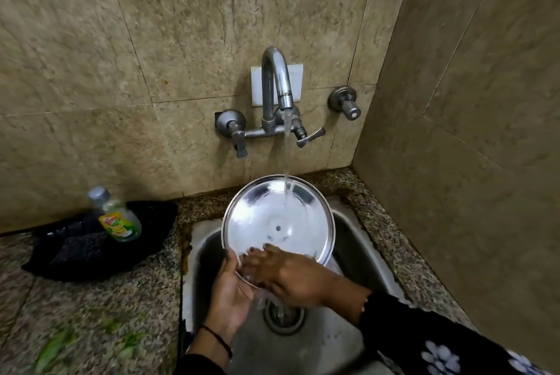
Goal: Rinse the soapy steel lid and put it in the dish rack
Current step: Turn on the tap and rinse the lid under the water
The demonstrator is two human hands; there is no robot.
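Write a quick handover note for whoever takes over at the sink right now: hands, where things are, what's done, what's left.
Left hand: cupped under the lower edge of the steel lid, holding it tilted over the sink.
Right hand: flat on the lid's inner face, rubbing near the lower rim.
Tap is on; the stream lands on the lid's upper part and runs off into the drain.
Done: rinsing is under way; no suds visible on the face.
Left: finish the rinse, shut the tap, put the lid in the dish rack, which is not in view.
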